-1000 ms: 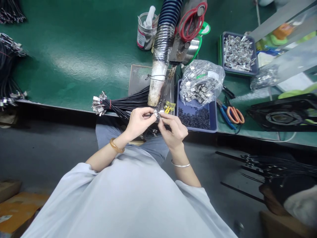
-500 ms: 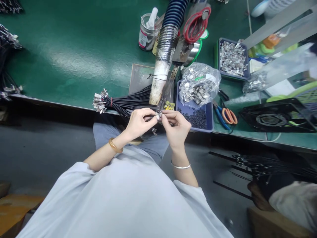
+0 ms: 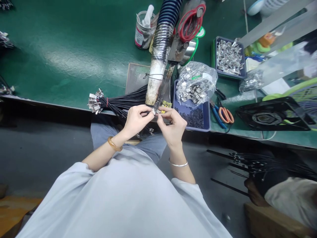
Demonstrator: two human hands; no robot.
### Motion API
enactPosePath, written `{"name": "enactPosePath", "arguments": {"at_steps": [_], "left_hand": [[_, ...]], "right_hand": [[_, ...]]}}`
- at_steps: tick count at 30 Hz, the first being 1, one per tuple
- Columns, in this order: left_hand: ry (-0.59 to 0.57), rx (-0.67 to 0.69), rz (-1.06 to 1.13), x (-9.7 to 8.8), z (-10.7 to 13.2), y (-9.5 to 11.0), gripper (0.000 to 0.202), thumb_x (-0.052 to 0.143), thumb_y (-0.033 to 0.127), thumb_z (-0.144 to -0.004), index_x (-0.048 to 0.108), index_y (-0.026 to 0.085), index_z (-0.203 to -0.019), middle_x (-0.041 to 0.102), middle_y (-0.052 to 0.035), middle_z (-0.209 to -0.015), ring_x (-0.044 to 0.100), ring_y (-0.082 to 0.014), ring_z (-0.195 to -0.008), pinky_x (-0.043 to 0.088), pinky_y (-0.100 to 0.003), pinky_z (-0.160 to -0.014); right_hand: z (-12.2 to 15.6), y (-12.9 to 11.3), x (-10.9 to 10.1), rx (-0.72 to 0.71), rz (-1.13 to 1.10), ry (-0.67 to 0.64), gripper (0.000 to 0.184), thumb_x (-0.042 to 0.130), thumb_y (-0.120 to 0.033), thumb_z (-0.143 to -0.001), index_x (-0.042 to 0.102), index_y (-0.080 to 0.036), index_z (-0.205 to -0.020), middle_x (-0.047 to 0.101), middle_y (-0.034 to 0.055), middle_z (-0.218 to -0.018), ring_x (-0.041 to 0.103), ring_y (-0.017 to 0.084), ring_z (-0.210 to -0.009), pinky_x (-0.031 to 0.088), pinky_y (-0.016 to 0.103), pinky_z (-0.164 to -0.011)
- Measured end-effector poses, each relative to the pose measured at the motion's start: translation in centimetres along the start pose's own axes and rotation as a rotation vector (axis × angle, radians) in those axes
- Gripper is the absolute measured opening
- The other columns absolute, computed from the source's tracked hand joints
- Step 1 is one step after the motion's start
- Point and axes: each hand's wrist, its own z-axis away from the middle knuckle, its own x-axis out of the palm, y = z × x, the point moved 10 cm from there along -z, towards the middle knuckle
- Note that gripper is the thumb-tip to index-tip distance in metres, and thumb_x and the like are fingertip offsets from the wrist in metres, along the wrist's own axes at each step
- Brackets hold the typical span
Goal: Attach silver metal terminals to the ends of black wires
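Note:
My left hand (image 3: 138, 120) is closed in a pinch on a small metal connector (image 3: 154, 111). Thumb and index finger of my right hand (image 3: 172, 126) meet close beside it; whatever lies between them is too small to make out. Both hands are at the bench edge, just under the tip of a soldering-type tool arm (image 3: 170, 71) and the taped end of a hose (image 3: 156, 71). Left of them lies a tied bundle of black cables (image 3: 123, 100) with metal connectors at its ends. Yellow bits (image 3: 165, 104) show just behind my right fingertips.
At right, a blue tray (image 3: 206, 115) holds small black parts and a plastic bag of metal connectors (image 3: 195, 86). Beyond are a tray of metal pieces (image 3: 229, 56), orange-handled scissors (image 3: 226, 115), blue pliers (image 3: 218, 115) and a black fan (image 3: 269, 117). A cup (image 3: 143, 31) stands behind.
The view has shifted a little, so the bench things sit further left. My hands stay together at the same spot, fingertips moved only slightly.

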Motion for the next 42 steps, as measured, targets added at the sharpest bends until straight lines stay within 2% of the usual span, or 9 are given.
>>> {"name": "enactPosePath", "arguments": {"at_steps": [4,15,22,29,36,42], "left_hand": [[0.000,-0.012,-0.004,-0.1,-0.2,0.0,0.015,0.066,0.020,-0.075,0.079,0.015,-0.072,0.071,-0.0021,-0.071,0.057,-0.0095,-0.059,0.041,-0.020,-0.054],[0.034,0.029,0.017,-0.5,-0.4,0.9,0.015,0.066,0.019,-0.072,0.079,0.014,-0.067,0.065,0.0001,-0.064,0.046,-0.0056,-0.052,0.032,-0.018,-0.048],[0.015,-0.048,0.004,-0.5,-0.4,0.3,0.014,0.065,0.018,-0.069,0.076,0.014,-0.062,0.062,0.0017,-0.059,0.040,-0.0046,-0.049,0.031,-0.018,-0.047],[0.039,-0.076,0.001,-0.6,-0.4,0.4,0.013,0.065,0.017,-0.067,0.076,0.014,-0.061,0.062,0.0017,-0.057,0.042,-0.0049,-0.049,0.033,-0.017,-0.047],[0.046,-0.001,0.054,-0.6,-0.5,1.2,0.014,0.065,0.020,-0.067,0.076,0.014,-0.061,0.065,0.0008,-0.059,0.046,-0.0052,-0.049,0.036,-0.016,-0.047],[0.028,-0.052,0.036,-0.5,-0.4,0.5,0.012,0.065,0.015,-0.067,0.075,0.014,-0.062,0.066,0.0010,-0.058,0.052,-0.0068,-0.051,0.042,-0.016,-0.050]], "right_hand": [[-0.2,0.0,0.1,-0.018,0.003,0.001,0.015,0.065,-0.012,-0.084,0.062,-0.023,-0.075,0.080,0.0041,-0.096,0.077,0.018,-0.086,0.062,0.028,-0.068],[-0.7,-0.3,-0.2,-0.025,-0.034,-0.018,0.015,0.067,-0.009,-0.084,0.064,-0.022,-0.076,0.080,0.0050,-0.098,0.077,0.019,-0.090,0.062,0.029,-0.073],[-0.8,-0.7,0.3,-0.081,0.001,-0.085,0.018,0.064,-0.007,-0.084,0.060,-0.023,-0.074,0.080,0.0038,-0.096,0.077,0.017,-0.086,0.062,0.029,-0.074],[-0.9,-0.3,0.3,-0.063,-0.001,-0.081,0.017,0.064,-0.010,-0.086,0.061,-0.023,-0.075,0.080,0.0032,-0.096,0.077,0.017,-0.086,0.061,0.028,-0.071],[-1.0,-0.8,-0.1,-0.077,-0.005,-0.057,0.017,0.067,-0.010,-0.086,0.062,-0.023,-0.075,0.080,0.0037,-0.096,0.077,0.018,-0.088,0.061,0.030,-0.077],[-0.9,-0.6,0.2,-0.094,-0.010,-0.069,0.020,0.065,-0.007,-0.084,0.059,-0.023,-0.074,0.079,0.0031,-0.094,0.075,0.016,-0.084,0.060,0.026,-0.069]]}}
